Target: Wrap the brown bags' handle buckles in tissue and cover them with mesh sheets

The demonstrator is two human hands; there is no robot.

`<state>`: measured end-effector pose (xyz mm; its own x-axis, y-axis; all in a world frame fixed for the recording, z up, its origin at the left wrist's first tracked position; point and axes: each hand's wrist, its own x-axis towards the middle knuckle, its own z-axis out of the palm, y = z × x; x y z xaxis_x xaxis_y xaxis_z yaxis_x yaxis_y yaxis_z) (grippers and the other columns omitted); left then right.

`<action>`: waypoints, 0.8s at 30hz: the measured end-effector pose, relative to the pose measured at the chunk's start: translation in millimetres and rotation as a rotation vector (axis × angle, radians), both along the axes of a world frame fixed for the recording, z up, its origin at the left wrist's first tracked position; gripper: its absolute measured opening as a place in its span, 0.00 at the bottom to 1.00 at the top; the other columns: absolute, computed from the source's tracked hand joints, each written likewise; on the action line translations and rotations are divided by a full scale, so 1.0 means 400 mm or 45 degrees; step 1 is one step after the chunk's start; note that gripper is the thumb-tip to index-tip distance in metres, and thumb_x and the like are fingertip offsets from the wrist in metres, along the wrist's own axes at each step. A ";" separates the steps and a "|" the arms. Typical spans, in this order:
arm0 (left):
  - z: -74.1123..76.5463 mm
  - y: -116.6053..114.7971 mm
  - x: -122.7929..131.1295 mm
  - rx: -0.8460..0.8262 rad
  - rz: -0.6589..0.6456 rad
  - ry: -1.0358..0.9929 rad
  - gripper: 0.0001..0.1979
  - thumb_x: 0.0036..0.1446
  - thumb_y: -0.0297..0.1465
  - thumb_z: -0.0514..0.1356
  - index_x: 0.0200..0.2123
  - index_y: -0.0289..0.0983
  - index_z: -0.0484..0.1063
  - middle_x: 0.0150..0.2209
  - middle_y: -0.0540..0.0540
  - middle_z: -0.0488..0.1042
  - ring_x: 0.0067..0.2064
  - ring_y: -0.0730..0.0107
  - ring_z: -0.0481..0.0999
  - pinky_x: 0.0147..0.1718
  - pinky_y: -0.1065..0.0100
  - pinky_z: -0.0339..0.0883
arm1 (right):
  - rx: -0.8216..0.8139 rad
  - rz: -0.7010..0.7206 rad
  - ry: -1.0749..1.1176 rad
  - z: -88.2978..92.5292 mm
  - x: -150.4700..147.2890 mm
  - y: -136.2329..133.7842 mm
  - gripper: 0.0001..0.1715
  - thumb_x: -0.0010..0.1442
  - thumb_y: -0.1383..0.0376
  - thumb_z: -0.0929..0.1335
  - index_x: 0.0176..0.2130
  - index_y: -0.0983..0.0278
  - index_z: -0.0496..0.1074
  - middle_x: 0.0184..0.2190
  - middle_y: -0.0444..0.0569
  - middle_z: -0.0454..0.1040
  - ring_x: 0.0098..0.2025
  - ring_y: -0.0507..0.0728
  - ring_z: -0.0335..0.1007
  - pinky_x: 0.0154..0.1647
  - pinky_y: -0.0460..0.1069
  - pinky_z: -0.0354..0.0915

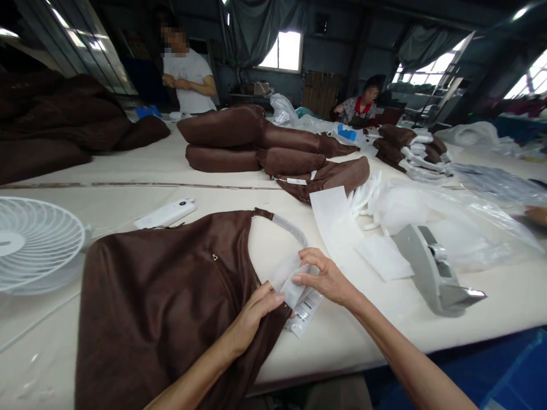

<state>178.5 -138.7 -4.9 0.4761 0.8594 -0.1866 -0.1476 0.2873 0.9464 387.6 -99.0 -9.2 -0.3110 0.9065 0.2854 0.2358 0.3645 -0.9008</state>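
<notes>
A brown handbag (158, 296) lies flat on the white-covered table, its small zip puller facing up. Its curved strap (293, 228) is partly sheathed in pale wrapping. At the strap's near end, my left hand (252, 319) grips a thin white wrapping sheet (293, 291), thumb on top. My right hand (325, 276) pinches the same sheet from the other side, thumb against fingers. Just below the hands, a clear packet with a printed label (306, 315) hangs by the bag's edge. The strap inside the sheet is hidden.
To the right are a grey tape dispenser (433, 273), white sheets (384, 257) and clear plastic (478, 222). A white fan (40, 245) and phone (166, 214) stand left. Stuffed brown bags (226, 158) lie beyond; wrapped bags (397, 139) are stacked farther right. Two people are behind the table.
</notes>
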 end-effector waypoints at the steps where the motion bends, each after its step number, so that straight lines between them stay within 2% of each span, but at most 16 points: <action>1: -0.005 0.000 0.002 0.024 0.009 0.023 0.27 0.54 0.45 0.65 0.51 0.34 0.72 0.41 0.43 0.75 0.40 0.59 0.74 0.38 0.61 0.74 | 0.003 -0.004 -0.011 0.001 -0.001 -0.001 0.15 0.55 0.54 0.75 0.31 0.60 0.71 0.44 0.49 0.71 0.51 0.59 0.67 0.56 0.53 0.61; 4: -0.027 0.004 0.011 0.081 0.077 0.147 0.30 0.51 0.48 0.67 0.51 0.33 0.72 0.38 0.44 0.75 0.35 0.62 0.72 0.32 0.65 0.73 | -0.029 -0.015 -0.095 0.020 0.004 -0.001 0.15 0.55 0.55 0.75 0.31 0.61 0.70 0.40 0.47 0.71 0.47 0.58 0.68 0.53 0.53 0.63; 6: -0.039 0.007 0.016 0.087 0.112 0.198 0.29 0.53 0.49 0.66 0.50 0.32 0.73 0.35 0.45 0.75 0.32 0.65 0.71 0.30 0.66 0.72 | -0.113 0.010 -0.203 0.047 0.014 0.009 0.18 0.52 0.56 0.77 0.38 0.61 0.71 0.40 0.47 0.71 0.45 0.58 0.68 0.50 0.53 0.64; 7: -0.043 0.008 0.017 0.091 0.107 0.205 0.29 0.54 0.49 0.65 0.50 0.33 0.73 0.34 0.46 0.75 0.31 0.65 0.70 0.30 0.66 0.71 | -0.161 0.043 -0.278 0.063 0.020 0.020 0.25 0.50 0.57 0.78 0.44 0.61 0.71 0.41 0.48 0.71 0.46 0.59 0.69 0.50 0.54 0.64; 9: -0.043 0.010 0.017 0.108 0.090 0.214 0.27 0.54 0.48 0.65 0.49 0.33 0.74 0.35 0.46 0.75 0.31 0.67 0.70 0.30 0.67 0.71 | -0.237 0.150 -0.447 0.097 0.030 0.052 0.46 0.45 0.56 0.80 0.59 0.62 0.65 0.46 0.51 0.72 0.51 0.62 0.68 0.57 0.58 0.61; 10: -0.041 0.011 0.016 0.117 0.079 0.218 0.27 0.54 0.47 0.65 0.48 0.33 0.74 0.36 0.45 0.76 0.30 0.67 0.70 0.30 0.68 0.70 | -0.261 0.223 -0.530 0.112 0.033 0.071 0.54 0.43 0.56 0.80 0.63 0.62 0.60 0.49 0.52 0.72 0.55 0.64 0.66 0.62 0.61 0.55; 11: -0.037 0.011 0.015 0.126 0.072 0.223 0.26 0.54 0.47 0.65 0.48 0.33 0.74 0.37 0.45 0.76 0.31 0.67 0.70 0.30 0.68 0.70 | -0.279 0.300 -0.607 0.125 0.035 0.092 0.58 0.42 0.55 0.81 0.65 0.61 0.59 0.52 0.53 0.71 0.58 0.65 0.63 0.66 0.63 0.48; 12: -0.033 0.012 0.014 0.138 0.068 0.229 0.25 0.55 0.47 0.65 0.47 0.33 0.75 0.38 0.44 0.77 0.31 0.67 0.71 0.30 0.68 0.70 | -0.299 0.378 -0.676 0.136 0.034 0.112 0.56 0.42 0.55 0.81 0.64 0.61 0.61 0.54 0.54 0.71 0.61 0.66 0.61 0.69 0.64 0.40; 13: -0.029 0.011 0.014 0.146 0.065 0.236 0.25 0.55 0.47 0.65 0.46 0.33 0.75 0.39 0.43 0.77 0.32 0.66 0.71 0.31 0.68 0.70 | -0.318 0.455 -0.732 0.144 0.032 0.130 0.50 0.42 0.54 0.80 0.61 0.60 0.67 0.56 0.53 0.71 0.63 0.67 0.60 0.70 0.64 0.34; 16: -0.022 0.009 0.014 0.138 0.067 0.231 0.24 0.55 0.46 0.65 0.44 0.32 0.76 0.40 0.42 0.78 0.32 0.65 0.72 0.30 0.68 0.70 | -0.384 0.679 -0.799 0.155 0.022 0.164 0.27 0.45 0.52 0.79 0.44 0.59 0.78 0.50 0.47 0.76 0.59 0.65 0.65 0.70 0.62 0.25; 18: -0.021 0.007 0.016 0.112 0.073 0.203 0.23 0.55 0.46 0.65 0.43 0.32 0.76 0.38 0.43 0.77 0.30 0.68 0.71 0.28 0.69 0.69 | -0.457 0.770 -0.718 0.152 0.020 0.166 0.18 0.49 0.51 0.77 0.36 0.59 0.78 0.38 0.41 0.79 0.49 0.61 0.72 0.70 0.61 0.27; 20: -0.020 0.007 0.019 0.090 0.078 0.154 0.22 0.55 0.45 0.65 0.42 0.31 0.75 0.34 0.45 0.76 0.28 0.69 0.70 0.26 0.70 0.69 | -0.547 0.784 -0.559 0.143 0.023 0.157 0.15 0.50 0.52 0.76 0.32 0.60 0.76 0.29 0.37 0.76 0.38 0.56 0.73 0.69 0.61 0.38; 22: -0.017 0.006 0.022 0.078 0.105 0.102 0.22 0.54 0.45 0.66 0.41 0.32 0.73 0.31 0.46 0.75 0.26 0.70 0.69 0.23 0.70 0.69 | -0.605 0.730 -0.399 0.130 0.029 0.140 0.16 0.50 0.54 0.76 0.28 0.61 0.74 0.25 0.36 0.73 0.32 0.53 0.70 0.65 0.60 0.50; 24: -0.012 0.004 0.022 0.064 0.155 0.050 0.21 0.53 0.44 0.67 0.40 0.33 0.71 0.29 0.48 0.74 0.25 0.71 0.69 0.21 0.71 0.69 | -0.589 0.667 -0.304 0.116 0.034 0.120 0.15 0.52 0.54 0.76 0.29 0.62 0.73 0.24 0.36 0.73 0.31 0.52 0.70 0.64 0.60 0.50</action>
<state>187.4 -137.2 -9.9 0.3609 0.9190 -0.1586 -0.1409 0.2219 0.9649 401.3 -50.8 37.3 -0.7420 0.6335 -0.2196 0.3438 0.0783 -0.9358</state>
